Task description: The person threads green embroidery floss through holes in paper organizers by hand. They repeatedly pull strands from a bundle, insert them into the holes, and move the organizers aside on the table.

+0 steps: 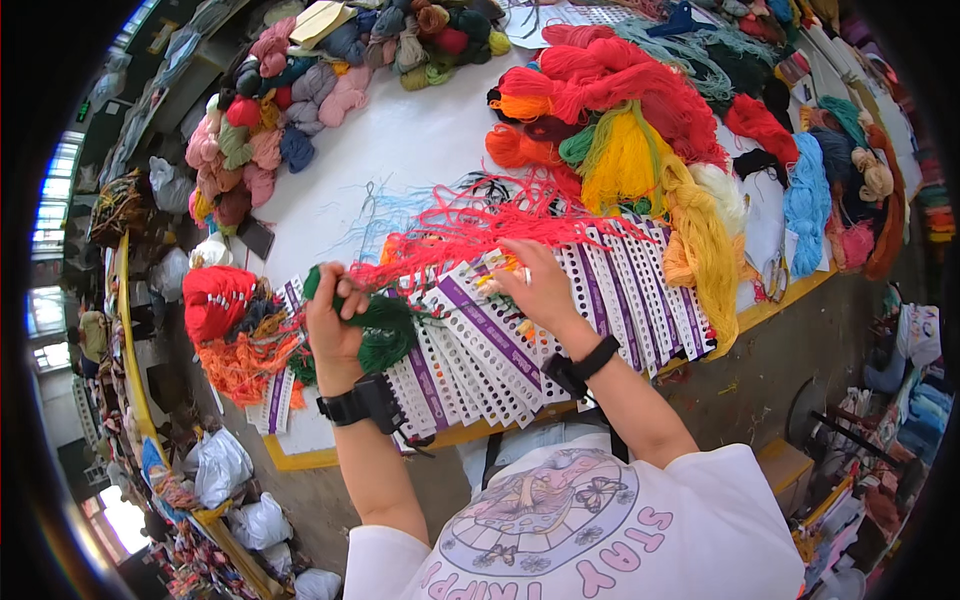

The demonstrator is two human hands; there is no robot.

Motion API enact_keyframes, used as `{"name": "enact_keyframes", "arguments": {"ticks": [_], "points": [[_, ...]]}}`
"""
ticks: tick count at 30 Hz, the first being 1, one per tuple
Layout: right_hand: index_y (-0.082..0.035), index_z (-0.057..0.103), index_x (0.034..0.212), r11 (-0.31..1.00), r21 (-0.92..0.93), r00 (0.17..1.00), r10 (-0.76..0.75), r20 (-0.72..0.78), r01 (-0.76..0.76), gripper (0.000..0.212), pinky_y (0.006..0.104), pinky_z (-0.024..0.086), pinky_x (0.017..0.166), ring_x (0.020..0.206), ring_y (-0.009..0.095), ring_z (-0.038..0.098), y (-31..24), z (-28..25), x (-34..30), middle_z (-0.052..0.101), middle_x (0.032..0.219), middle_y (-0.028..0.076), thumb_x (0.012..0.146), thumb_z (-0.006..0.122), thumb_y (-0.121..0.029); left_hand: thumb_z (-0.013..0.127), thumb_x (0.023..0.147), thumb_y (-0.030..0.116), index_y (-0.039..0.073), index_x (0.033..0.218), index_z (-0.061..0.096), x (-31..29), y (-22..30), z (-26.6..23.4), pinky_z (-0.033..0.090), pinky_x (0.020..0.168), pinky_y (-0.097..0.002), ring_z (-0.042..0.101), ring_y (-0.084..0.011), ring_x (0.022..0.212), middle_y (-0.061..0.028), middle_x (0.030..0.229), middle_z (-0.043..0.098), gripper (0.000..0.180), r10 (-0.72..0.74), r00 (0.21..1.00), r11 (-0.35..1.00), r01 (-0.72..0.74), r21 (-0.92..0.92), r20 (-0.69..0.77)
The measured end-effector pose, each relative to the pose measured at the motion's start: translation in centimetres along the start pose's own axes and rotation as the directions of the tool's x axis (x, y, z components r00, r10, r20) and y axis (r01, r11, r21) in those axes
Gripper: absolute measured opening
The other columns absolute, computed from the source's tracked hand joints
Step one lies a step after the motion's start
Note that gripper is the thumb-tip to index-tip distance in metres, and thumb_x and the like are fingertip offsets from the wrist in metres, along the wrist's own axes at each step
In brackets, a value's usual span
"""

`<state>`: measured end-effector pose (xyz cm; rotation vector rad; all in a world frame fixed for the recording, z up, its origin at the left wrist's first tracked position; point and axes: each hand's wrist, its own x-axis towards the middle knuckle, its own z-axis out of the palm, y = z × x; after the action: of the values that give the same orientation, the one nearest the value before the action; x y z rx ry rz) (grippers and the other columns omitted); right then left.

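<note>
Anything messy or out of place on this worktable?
Yes: loose red strands sprawl tangled over the far ends of punched cards, and pale-blue threads lie scattered on the white tabletop, looking untidy beside the bundled skeins.

"Where do we find lettering?"
"Along purple bands (490, 336) on the punched cards (476, 350), beyond the white shirt (730, 510); it's pale and tiny."
"And on the shirt itself?"
"We see pink capitals (648, 540) curving beside its oval print (545, 505)."
</note>
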<state>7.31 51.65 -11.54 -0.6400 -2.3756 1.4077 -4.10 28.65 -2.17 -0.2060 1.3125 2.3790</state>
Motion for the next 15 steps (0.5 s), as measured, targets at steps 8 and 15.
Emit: {"name": "enact_keyframes", "arguments": {"ticks": [8, 15], "points": [[-0.013, 0.060, 0.098, 0.963, 0.016, 0.862, -0.247, 0.443, 0.268, 0.023, 0.0343, 0.041, 0.082, 0.091, 0.025, 0.051, -0.3, 1.0, 2.9, 0.057, 0.092, 0.010, 0.076, 0.059, -0.020, 0.041, 0.092, 0.022, 0.006, 0.091, 0.051, -2.0, 1.4, 3.9, 0.031, 0.047, -0.0202, 0.033, -0.0044, 0.046, 0.0011, 0.068, 0.046, 0.018, 0.012, 0.978, 0.987, -0.044, 0.152, 0.210], [-0.011, 0.063, 0.092, 0.919, -0.005, 0.785, -0.335, 0.521, 0.395, 0.017, 0.0350, 0.040, 0.080, 0.088, 0.024, 0.052, -0.3, 1.6, 3.0, 0.059, 0.084, 0.006, 0.076, 0.059, -0.017, 0.043, 0.092, 0.020, 0.006, 0.091, 0.052, -2.6, 0.3, 4.4, 0.030, 0.047, -0.0199, 0.033, -0.0055, 0.046, -0.0007, 0.069, 0.049, 0.017, 0.013, 0.973, 0.996, -0.033, 0.084, 0.230]]}}
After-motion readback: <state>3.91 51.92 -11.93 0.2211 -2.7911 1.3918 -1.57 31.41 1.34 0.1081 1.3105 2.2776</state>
